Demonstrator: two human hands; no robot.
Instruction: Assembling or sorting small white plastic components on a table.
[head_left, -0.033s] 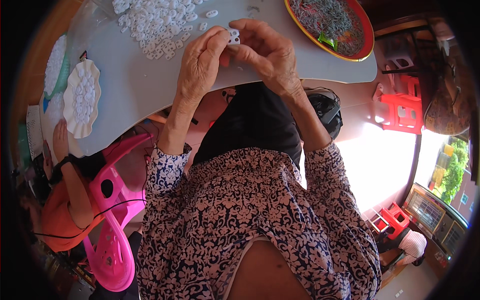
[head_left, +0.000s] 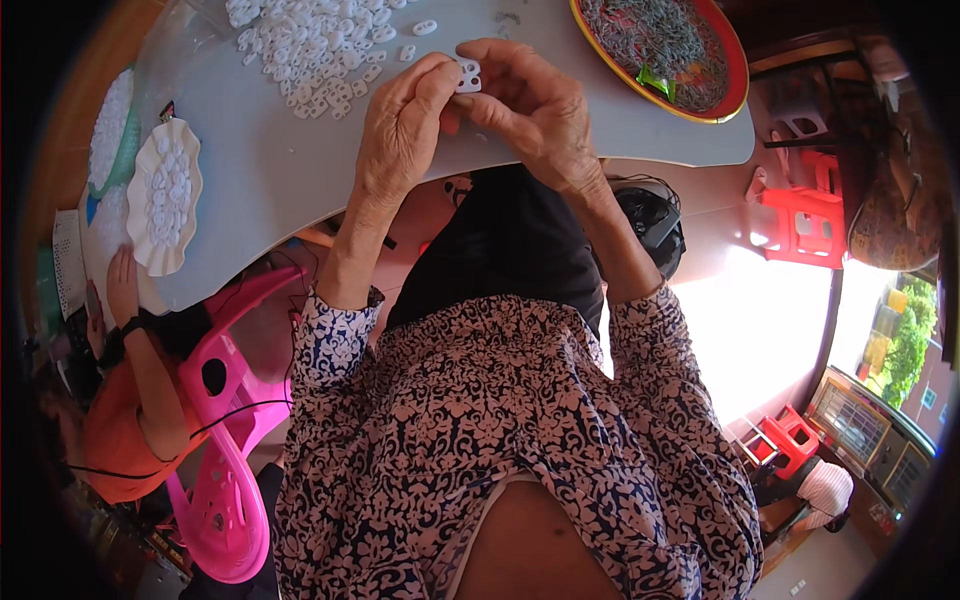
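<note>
user1: head view, starting closest in: patterned sleeves coming up from the bottom, then both hands meeting over the near edge of the pale table (head_left: 300, 190). left hand (head_left: 400, 130) and right hand (head_left: 535, 115) have their fingertips pressed together around one small white plastic piece (head_left: 467, 75) with little holes in it, held up just above the tabletop.

user2: yeah, looks like a thumb-and-forefinger pinch from both sides, other fingers curled in. how do you reckon that thing handles?

user1: my guess is super light and stiff, hard moulded plastic, smooth enough to squirt out of a loose pinch. probably not fragile. i'd grip it by the short edges so the holes stay clear, which is about what the fingers are doing.

user2: and past the hands?

user1: pile of white pieces (head_left: 315, 45) of the same kind loose on the table, just beyond the left hand. further right a red-rimmed round tray (head_left: 738, 85) full of greyish small bits, with something green in it. off to the left, a white scalloped dish (head_left: 165, 195) of more white pieces, near another person's hand (head_left: 122, 290).
</note>
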